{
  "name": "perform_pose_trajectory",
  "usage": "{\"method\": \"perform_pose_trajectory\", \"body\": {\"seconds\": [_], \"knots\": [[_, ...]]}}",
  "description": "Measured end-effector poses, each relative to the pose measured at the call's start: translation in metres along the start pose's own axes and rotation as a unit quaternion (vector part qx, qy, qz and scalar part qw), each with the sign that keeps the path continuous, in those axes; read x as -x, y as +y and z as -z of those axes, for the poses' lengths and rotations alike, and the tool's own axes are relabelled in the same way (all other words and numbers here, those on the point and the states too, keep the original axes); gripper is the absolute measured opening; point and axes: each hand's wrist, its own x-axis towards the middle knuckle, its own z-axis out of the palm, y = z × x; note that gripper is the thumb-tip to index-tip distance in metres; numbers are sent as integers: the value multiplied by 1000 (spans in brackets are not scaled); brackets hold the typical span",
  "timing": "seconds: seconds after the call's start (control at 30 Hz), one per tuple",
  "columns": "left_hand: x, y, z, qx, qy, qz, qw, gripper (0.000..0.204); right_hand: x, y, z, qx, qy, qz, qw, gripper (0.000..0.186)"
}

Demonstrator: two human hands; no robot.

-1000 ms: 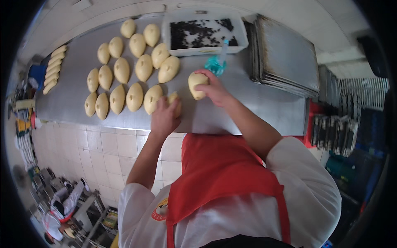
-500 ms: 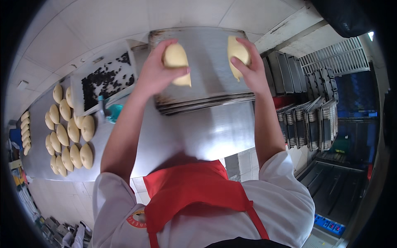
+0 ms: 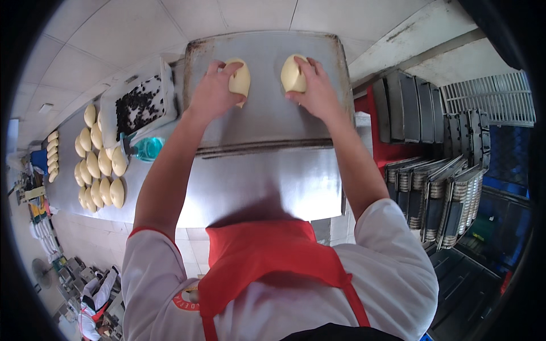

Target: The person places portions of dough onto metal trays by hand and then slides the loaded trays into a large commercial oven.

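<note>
My left hand [image 3: 211, 94] is curved around a pale, oval dough piece [image 3: 240, 80] with pointed ends, thumb at its near end. Matching it, my right hand [image 3: 317, 91] grips a second dough piece [image 3: 292, 75] from its right side. Both pieces are at the top of a stack of flat metal baking trays [image 3: 266, 122], a gap between them. Whether they rest fully on the tray surface I cannot tell. The palms hide the outer sides of both pieces.
Several shaped dough pieces [image 3: 92, 165] lie in rows on the steel table [image 3: 256, 182] at left. Near them are a white bin [image 3: 165, 116] of dark bits and a teal bottle [image 3: 149, 149]. Metal pans [image 3: 404, 108] stand at right. Another person [image 3: 94, 301] is at lower left.
Both hands have moved closer together with their dough pieces, the right one going left across the tray. The camera's view has shifted a little.
</note>
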Motion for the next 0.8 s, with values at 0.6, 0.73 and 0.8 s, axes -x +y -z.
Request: {"method": "perform_pose_trajectory", "body": {"seconds": [0.6, 0.73, 0.8], "knots": [[107, -142, -13, 470, 54, 214, 854, 31, 160, -143, -96, -723, 116, -366, 574, 28], [122, -123, 10, 420, 51, 191, 886, 26, 160, -147, -98, -742, 157, -330, 561, 27], [122, -129, 9, 344, 62, 149, 925, 27, 154, -147, -98, -761, 160, -299, 553, 27]]}}
